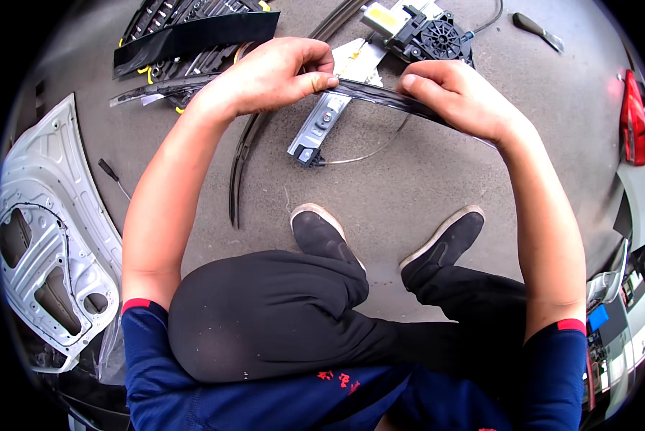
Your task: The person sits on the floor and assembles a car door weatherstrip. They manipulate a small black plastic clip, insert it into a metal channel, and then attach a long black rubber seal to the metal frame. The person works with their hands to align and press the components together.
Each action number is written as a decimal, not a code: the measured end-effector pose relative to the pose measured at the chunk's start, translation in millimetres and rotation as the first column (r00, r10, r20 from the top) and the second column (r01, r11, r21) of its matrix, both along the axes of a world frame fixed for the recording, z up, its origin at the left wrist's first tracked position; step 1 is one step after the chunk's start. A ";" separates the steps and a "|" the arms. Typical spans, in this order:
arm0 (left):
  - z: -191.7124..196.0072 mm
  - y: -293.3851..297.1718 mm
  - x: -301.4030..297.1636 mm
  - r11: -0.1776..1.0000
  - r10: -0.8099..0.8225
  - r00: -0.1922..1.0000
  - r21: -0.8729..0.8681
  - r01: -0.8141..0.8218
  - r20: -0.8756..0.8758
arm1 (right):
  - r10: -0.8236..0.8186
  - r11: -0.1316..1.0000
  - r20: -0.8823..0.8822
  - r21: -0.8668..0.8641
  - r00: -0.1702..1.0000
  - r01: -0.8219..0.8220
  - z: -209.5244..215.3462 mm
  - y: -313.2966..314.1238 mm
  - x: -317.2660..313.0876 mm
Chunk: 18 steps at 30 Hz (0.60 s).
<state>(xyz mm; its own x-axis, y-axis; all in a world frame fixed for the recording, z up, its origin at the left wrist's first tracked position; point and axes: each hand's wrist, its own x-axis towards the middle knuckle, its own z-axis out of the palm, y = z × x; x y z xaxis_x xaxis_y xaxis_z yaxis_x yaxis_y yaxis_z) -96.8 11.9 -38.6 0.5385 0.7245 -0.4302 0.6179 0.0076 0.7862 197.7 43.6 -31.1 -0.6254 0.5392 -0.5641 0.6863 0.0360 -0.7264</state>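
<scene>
A long black rubber trim strip (376,94) stretches crosswise in front of me, held up over the floor by both hands. My left hand (275,75) is closed on it, thumb and fingers pinching the strip left of centre. My right hand (459,93) grips it farther right, fingers curled over and thumb along the top. Its left part runs behind my left wrist toward a tool case. Below the strip lies a window regulator, with its black motor and drum (437,39) at the far side and a metal rail (321,123) nearer me. A thin cable loops beside the rail.
A curved black channel (237,169) lies left of the rail. Far left are an open socket tool case (175,13) and a black panel (193,44). A silver door frame (56,237) and a screwdriver (109,171) lie left, a scraper (538,31) far right, a red tail light (633,118) right.
</scene>
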 end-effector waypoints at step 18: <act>23.7 -11.1 13.5 0.998 0.030 0.998 -0.049 -0.027 0.060 | 0.032 0.990 -0.099 -0.136 0.995 -0.045 24.1 -7.9 -2.2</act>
<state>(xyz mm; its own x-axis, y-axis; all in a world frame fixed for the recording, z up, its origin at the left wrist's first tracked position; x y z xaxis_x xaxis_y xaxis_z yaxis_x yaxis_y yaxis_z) -83.4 0.8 -14.9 0.5441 0.7192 -0.4321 0.5679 0.0634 0.8206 195.4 35.7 -7.0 -0.6993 0.4346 -0.5676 0.6129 -0.0440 -0.7889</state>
